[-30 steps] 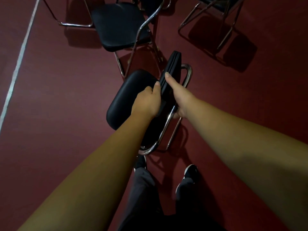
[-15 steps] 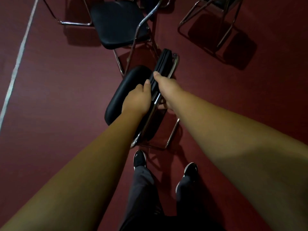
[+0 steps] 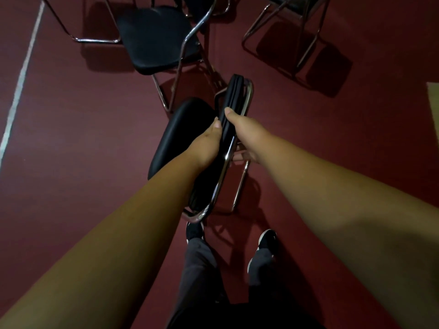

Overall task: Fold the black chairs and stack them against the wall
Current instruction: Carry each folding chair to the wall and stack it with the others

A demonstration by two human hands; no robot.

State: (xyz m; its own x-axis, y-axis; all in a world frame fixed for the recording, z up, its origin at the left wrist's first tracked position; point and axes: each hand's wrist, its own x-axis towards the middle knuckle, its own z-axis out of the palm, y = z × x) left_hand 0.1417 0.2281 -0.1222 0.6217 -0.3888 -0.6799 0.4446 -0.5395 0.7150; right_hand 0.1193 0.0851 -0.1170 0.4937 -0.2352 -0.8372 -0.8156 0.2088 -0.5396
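- Dark red floor.
- Black chair, nearly folded, is clasped at its back by left grip and right grip.
- Open chair is seen beyond.

Fingers of left hand and right hand mostly hidden behind folded chair; top-right chair cropped by frame edge.

Single wide-angle view, worn on the head. Aimed forward and steeply down past both forearms. Nearest: left hand and right hand on the black chair, centre frame. Below: own shoes at the bottom. Farther off: open chair and dark red floor toward the top edge.
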